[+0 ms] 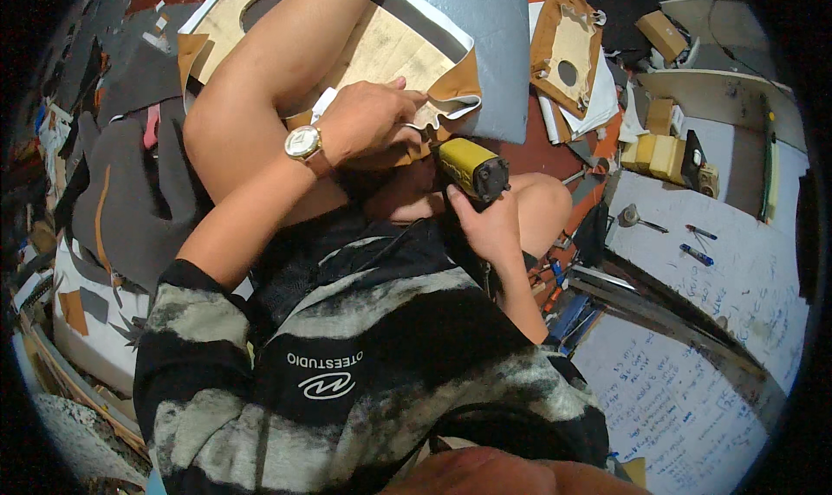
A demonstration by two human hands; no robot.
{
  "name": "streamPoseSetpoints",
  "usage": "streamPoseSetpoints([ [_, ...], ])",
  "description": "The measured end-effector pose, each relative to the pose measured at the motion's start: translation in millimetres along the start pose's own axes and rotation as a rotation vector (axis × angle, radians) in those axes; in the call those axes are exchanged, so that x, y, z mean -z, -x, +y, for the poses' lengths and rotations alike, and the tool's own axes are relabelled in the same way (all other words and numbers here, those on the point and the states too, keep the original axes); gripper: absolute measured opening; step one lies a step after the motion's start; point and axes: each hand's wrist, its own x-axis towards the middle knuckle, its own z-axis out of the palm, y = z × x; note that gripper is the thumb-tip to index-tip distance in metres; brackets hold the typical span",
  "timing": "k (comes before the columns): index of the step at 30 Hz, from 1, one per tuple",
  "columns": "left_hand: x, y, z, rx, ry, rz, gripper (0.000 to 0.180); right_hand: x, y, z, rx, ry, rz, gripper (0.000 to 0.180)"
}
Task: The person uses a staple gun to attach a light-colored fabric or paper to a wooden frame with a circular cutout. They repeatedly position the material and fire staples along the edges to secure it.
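Across my legs lies a wooden panel [399, 55] with a round hole, its edges wrapped in a brown upholstery cover [464, 81] with white backing. My left hand [374, 118], a watch on its wrist, presses and grips the folded edge of that cover with bent fingers. Close beside it, my right hand [487, 222] is closed around a yellow and black staple gun [472, 167]. The tool's front end points toward the cover's edge by my left fingers; its tip is hidden.
A grey-blue padded board [498, 53] lies under the panel. Beyond it is a smaller brown-covered wooden piece [568, 53] with a hole. At right, a white surface with handwriting holds yellow blocks [657, 155] and pens [696, 254]. Dark fabric [130, 187] is heaped at left.
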Motion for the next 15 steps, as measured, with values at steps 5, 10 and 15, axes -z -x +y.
streamPoseSetpoints([
  [5,-3.7,7.0,5.4,-0.065,-0.088,-0.018,0.026,-0.2,11.1,-4.1,0.033,-0.035,-0.027,0.034],
  [10,-5.6,2.7,-4.5,0.054,-0.053,-0.025,0.034,-1.5,8.0,-13.1,0.057,-0.049,-0.050,0.033],
  [15,-6.0,4.6,-10.6,0.037,-0.043,-0.014,0.038,-3.5,2.3,-18.5,0.118,0.022,-0.039,0.030],
])
